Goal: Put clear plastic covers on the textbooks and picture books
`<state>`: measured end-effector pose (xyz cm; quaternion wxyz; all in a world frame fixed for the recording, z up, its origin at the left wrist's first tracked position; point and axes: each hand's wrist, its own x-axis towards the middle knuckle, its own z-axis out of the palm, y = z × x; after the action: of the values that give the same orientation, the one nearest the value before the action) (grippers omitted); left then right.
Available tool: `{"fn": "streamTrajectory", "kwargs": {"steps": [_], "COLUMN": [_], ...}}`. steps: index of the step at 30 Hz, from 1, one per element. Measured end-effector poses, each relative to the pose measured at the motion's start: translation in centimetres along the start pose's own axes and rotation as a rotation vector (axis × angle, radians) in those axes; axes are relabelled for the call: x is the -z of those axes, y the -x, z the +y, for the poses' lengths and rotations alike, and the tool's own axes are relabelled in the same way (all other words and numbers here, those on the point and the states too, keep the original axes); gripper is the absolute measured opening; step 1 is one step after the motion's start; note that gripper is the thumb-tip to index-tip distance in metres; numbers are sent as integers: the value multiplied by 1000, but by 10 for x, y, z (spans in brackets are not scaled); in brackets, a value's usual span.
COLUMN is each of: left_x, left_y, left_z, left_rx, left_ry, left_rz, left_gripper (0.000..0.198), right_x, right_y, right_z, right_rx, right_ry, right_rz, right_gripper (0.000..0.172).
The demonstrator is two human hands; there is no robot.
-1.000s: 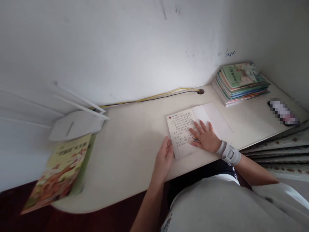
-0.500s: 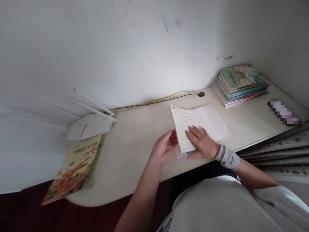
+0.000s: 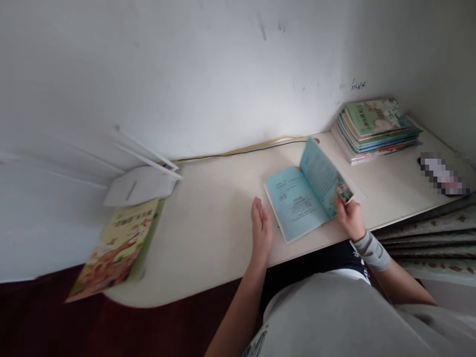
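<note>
An open book (image 3: 293, 206) with pale blue printed pages lies near the front edge of the white desk (image 3: 208, 218). Its right-hand part is raised at an angle, and my right hand (image 3: 349, 218) grips that part at the lower corner, thumb on the page with a coloured picture. A grey band is round my right wrist. Just left of the book stands my left hand (image 3: 262, 228), on edge with fingers stretched out and nothing in it; a small gap seems to separate it from the book.
A stack of books (image 3: 379, 131) stands at the back right, beside a blurred-out phone (image 3: 442, 173). At the left, a white router (image 3: 141, 186) with antennas sits by a yellow picture book (image 3: 115, 248) overhanging the desk. Yellow and black cables (image 3: 238, 150) run along the wall.
The book's cream text page has been turned, and blue pages now show. My right hand went from lying flat on the page to gripping the raised right part. My left hand straightened beside the book.
</note>
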<state>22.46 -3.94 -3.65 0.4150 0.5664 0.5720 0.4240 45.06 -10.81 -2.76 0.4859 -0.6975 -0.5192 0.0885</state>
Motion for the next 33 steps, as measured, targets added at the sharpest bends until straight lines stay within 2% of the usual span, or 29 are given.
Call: {"fn": "streamTrajectory", "kwargs": {"steps": [2, 7, 10, 12, 14, 16, 18, 21, 25, 28, 31, 33], "left_x": [2, 0, -2, -3, -3, -3, 0, 15, 32, 15, -22, -43], "left_y": [-1, -2, -4, -5, -5, -4, -4, -9, -17, -15, -3, 7], "left_z": [-2, -8, -16, -20, -22, -21, -19, -17, -14, -8, -1, 4], "left_rx": [0, -64, -172, -268, -340, -387, -424, -419, -418, -541, -613, -602], "left_ry": [-33, -128, -251, -371, -495, -612, -724, -848, -886, -757, -653, -700], "left_rz": [-52, -94, -129, -135, -154, -192, -231, -243, -127, -170, -293, -298], "left_gripper": [62, 63, 58, 54, 52, 52, 52, 50, 43, 38, 37, 40], "right_x": [11, 28, 36, 47, 60, 71, 77, 76, 67, 61, 53, 47], "right_y": [-1, -1, -5, -10, -16, -18, -16, -7, 2, 2, -1, -3], "right_z": [18, 49, 57, 65, 75, 83, 85, 77, 63, 59, 55, 53], "right_rx": [-38, 0, -65, -116, -99, -16, 61, 128, 157, 82, -3, -19], "right_ry": [134, 470, 475, 427, 416, 452, 487, 484, 394, 264, 158, 130], "right_rz": [30, 53, 47, 58, 56, 14, -50, -129, -197, -129, -123, -138], "right_gripper": [33, 39, 31, 38, 44, 37, 28, 26, 27, 30, 37, 42]}}
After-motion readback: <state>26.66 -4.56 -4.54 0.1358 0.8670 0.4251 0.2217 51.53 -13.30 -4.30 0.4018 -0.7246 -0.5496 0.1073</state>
